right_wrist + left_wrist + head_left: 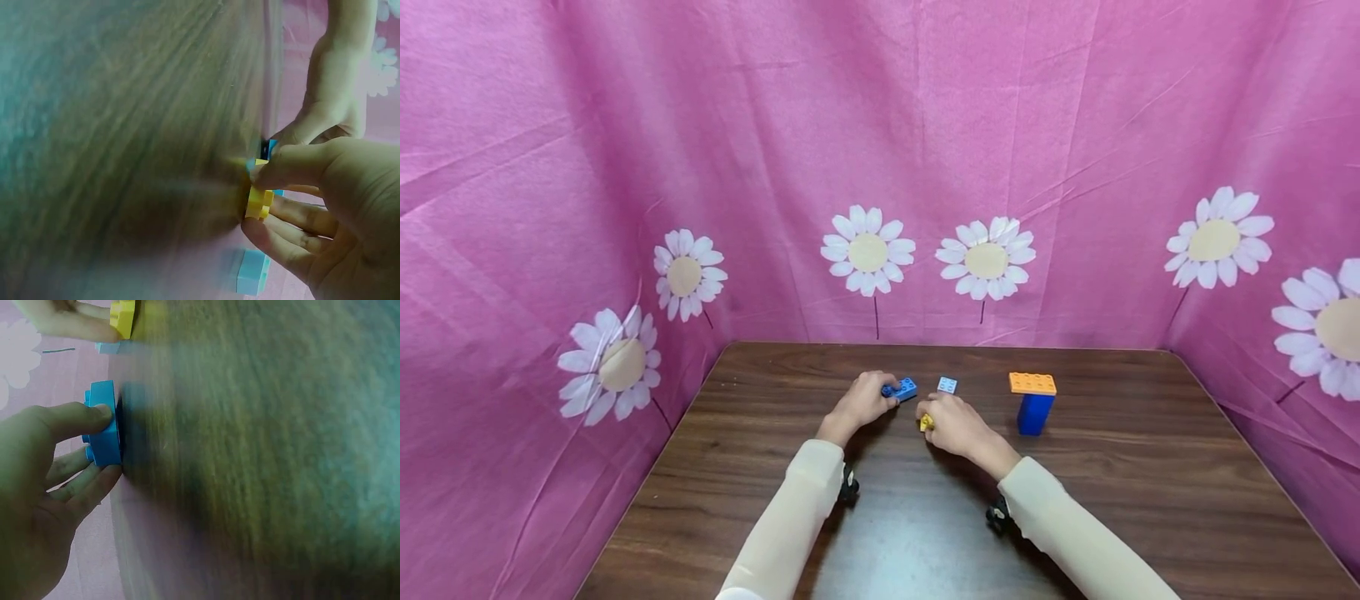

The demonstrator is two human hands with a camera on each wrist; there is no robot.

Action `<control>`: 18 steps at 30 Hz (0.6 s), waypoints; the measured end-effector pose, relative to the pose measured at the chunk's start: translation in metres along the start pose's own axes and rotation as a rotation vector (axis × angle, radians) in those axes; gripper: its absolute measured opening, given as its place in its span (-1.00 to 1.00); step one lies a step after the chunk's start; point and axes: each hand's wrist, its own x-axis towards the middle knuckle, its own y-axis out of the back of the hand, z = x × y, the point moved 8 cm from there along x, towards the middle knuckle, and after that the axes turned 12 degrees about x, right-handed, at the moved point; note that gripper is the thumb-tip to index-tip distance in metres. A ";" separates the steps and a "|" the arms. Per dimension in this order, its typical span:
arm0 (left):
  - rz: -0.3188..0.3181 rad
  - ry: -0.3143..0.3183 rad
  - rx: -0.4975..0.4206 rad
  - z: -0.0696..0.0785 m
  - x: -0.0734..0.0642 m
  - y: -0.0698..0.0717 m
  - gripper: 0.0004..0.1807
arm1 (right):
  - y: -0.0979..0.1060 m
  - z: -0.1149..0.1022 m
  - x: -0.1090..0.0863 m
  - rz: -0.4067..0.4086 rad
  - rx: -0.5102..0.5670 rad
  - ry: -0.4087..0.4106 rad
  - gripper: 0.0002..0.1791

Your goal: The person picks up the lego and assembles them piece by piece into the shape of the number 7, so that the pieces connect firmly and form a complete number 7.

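Note:
My left hand (865,398) pinches a blue toy building brick (907,388) near the table's middle. In the left wrist view the thumb presses on one long side of that blue brick (106,440), with fingers behind it and at its near end. A yellow toy building brick (927,422) is between the thumb and fingers of my right hand (960,425), low over the table or on it; the hand covers part of it. The right wrist view shows several of its studs facing the palm. Just beyond the right hand lies a light blue brick (947,385).
To the right of my right hand stands a dark blue upright block (1035,414), capped by a long orange brick (1032,382) that overhangs to the left. The brown wooden table (760,450) meets a pink daisy-printed curtain (775,192) at the back and sides.

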 end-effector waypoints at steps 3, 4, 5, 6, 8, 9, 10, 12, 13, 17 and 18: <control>-0.003 0.023 -0.054 -0.001 -0.002 -0.001 -0.73 | 0.002 0.002 -0.004 0.001 0.042 -0.016 -0.79; -0.005 0.035 -0.084 -0.001 -0.003 -0.002 -0.72 | 0.003 0.003 -0.006 0.004 0.059 -0.023 -0.79; -0.004 0.043 -0.111 -0.001 -0.004 -0.002 -0.71 | 0.004 0.004 -0.007 0.009 0.075 -0.030 -0.79; -0.003 0.051 -0.138 -0.001 -0.005 -0.003 -0.70 | 0.004 0.005 -0.009 0.014 0.086 -0.035 -0.78; -0.001 0.066 -0.193 0.000 -0.008 -0.005 -0.69 | 0.005 0.006 -0.012 0.022 0.099 -0.040 -0.78; 0.000 0.078 -0.220 0.000 -0.010 -0.006 -0.69 | 0.006 0.007 -0.013 0.025 0.101 -0.039 -0.78; 0.006 0.085 -0.240 0.000 -0.011 -0.007 -0.69 | 0.006 0.008 -0.014 0.029 0.104 -0.039 -0.78; 0.019 0.106 -0.284 0.000 -0.014 -0.010 -0.70 | 0.007 0.009 -0.017 0.037 0.112 -0.035 -0.78; 0.029 0.118 -0.311 0.000 -0.015 -0.010 -0.71 | 0.007 0.009 -0.018 0.040 0.118 -0.038 -0.79; 0.075 0.170 -0.417 -0.001 -0.022 -0.014 -0.75 | 0.009 0.013 -0.021 0.045 0.153 -0.064 -0.80; 0.085 0.184 -0.444 -0.001 -0.023 -0.014 -0.76 | 0.009 0.013 -0.022 0.044 0.163 -0.067 -0.80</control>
